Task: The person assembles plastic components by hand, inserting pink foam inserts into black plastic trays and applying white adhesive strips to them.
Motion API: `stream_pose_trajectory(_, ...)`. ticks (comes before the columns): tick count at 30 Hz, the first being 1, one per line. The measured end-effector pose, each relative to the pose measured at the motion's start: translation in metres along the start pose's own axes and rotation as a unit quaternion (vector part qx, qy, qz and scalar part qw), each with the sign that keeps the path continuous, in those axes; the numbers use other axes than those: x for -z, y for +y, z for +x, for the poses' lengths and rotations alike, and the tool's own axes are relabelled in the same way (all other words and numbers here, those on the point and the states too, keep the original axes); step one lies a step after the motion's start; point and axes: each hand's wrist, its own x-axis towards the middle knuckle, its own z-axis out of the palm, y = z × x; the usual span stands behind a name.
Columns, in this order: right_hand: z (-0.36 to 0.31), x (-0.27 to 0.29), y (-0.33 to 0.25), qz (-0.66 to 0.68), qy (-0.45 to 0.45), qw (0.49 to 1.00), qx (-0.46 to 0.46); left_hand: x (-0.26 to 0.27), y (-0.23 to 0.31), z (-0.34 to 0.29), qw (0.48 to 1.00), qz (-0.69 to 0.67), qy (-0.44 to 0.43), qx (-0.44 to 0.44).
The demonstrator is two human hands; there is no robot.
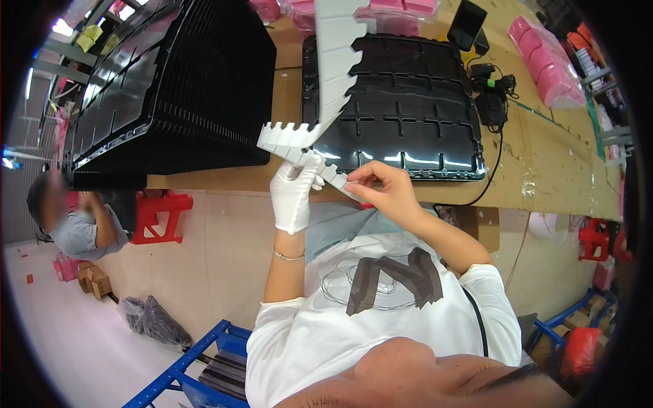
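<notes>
Both hands are on a long pale grey-white strip (335,58) with notches along its edges. It rises away from me, bends, and one end comes down between my hands. My left hand (294,194), in a white glove, grips the strip near the bend with its fingers closed. My bare right hand (391,194) pinches the near end between thumb and fingers. Beneath and beyond the strip, a black moulded plastic tray (401,109) with shallow compartments lies on the brown table (524,163); the strip covers part of its left side.
A tall stack of black trays (204,102) stands at the left. Behind the tray is a small dark screen (466,26), with black adapters and cables (491,109) at its right. Pink stacked pieces (547,64) lie far right. A person (85,228) sits by a red stool (162,216).
</notes>
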Motion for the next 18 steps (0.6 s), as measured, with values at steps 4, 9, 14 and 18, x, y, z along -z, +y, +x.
stream_pose_trajectory(4,0.005,-0.008,-0.001,-0.007,0.034,0.998,-0.056,0.009,-0.005,0.007,1.0,-0.003,0.011,-0.004)
stream_pose_trajectory(9,0.023,-0.004,0.004,-0.055,0.027,0.995,0.078,0.02,-0.012,0.014,0.998,-0.006,0.058,-0.011)
stream_pose_trajectory(14,0.082,0.016,0.001,-0.115,-0.113,0.985,0.063,0.038,-0.015,0.021,0.993,0.052,0.108,0.008)
stream_pose_trajectory(18,0.108,0.004,0.03,-0.329,-0.146,0.917,0.172,0.035,-0.015,0.021,0.995,0.069,0.073,0.028)
